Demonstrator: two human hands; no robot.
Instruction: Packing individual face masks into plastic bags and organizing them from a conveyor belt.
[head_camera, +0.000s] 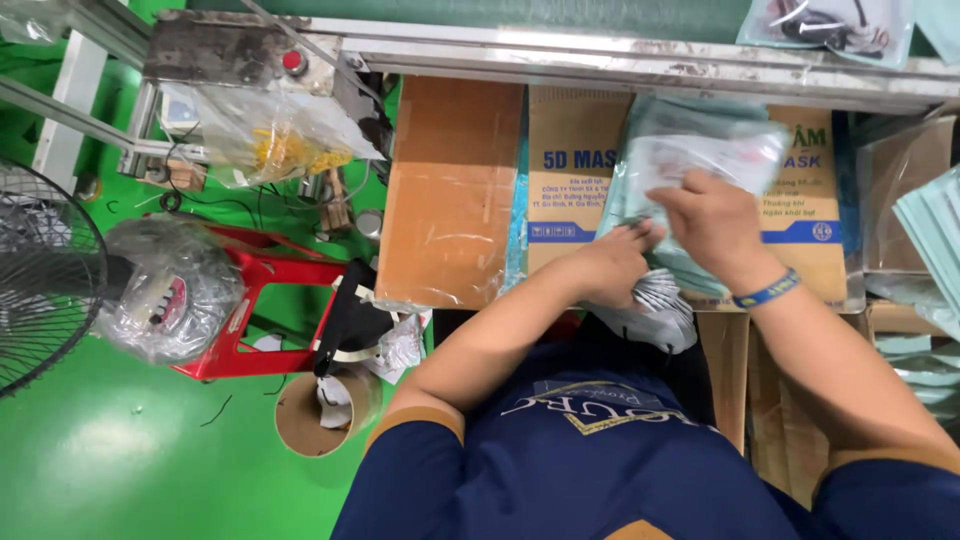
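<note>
While both hands hold it, clear pouch (700, 150) looks crinkled.

I have one view only, from the camera on the person's head, looking almost straight down. It sits close above the forearms, so the dark blue shirt (590, 450) fills the lower middle. The frame's top edge reaches the metal rail (600, 50) on the far side; the green floor (120, 450) and a black fan (40, 280) lie at left.

Green floor (130, 460), red stool (262, 300), blue wristband (766, 291)
</note>
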